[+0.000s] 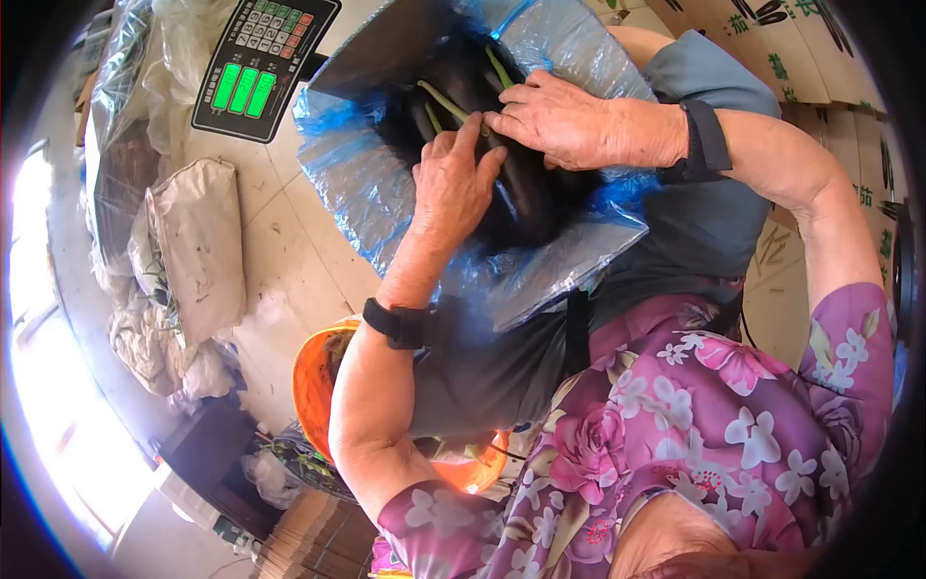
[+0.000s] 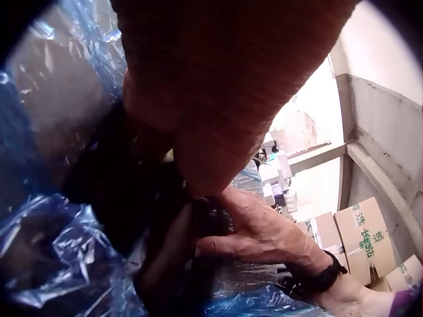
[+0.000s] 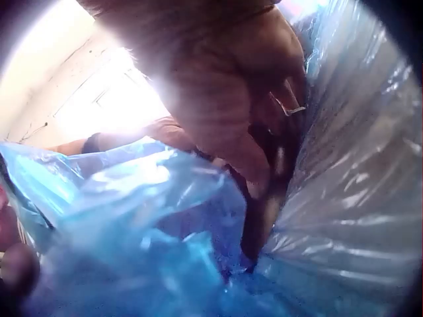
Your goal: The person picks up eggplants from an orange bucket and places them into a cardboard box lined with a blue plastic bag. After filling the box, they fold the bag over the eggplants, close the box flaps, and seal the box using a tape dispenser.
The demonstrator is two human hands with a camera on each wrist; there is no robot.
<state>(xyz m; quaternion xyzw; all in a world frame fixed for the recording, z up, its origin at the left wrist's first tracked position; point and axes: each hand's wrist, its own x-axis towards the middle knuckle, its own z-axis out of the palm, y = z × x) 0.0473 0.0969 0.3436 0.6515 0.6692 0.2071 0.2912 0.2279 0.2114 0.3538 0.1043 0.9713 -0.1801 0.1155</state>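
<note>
Dark purple eggplants (image 1: 526, 198) with green stems lie in a box lined with blue plastic (image 1: 352, 193). My left hand (image 1: 453, 183) reaches over the box's near-left side, its fingers and thumb bent around the stem end of an eggplant. Close beside it, my right hand (image 1: 564, 121) comes in from the right and grips an eggplant from above, its thumb near the left fingertips. In the left wrist view the right hand (image 2: 261, 231) shows past my left hand (image 2: 205, 99), over the dark eggplants. Blue film (image 3: 152, 218) covers much of the right wrist view, partly hiding the fingers.
A scale display (image 1: 256, 72) with green digits stands behind the box on the left. A pale sack (image 1: 198, 241) lies on the floor, and an orange bucket (image 1: 311, 386) stands beside my left arm. Printed cartons (image 1: 820, 58) are stacked at right.
</note>
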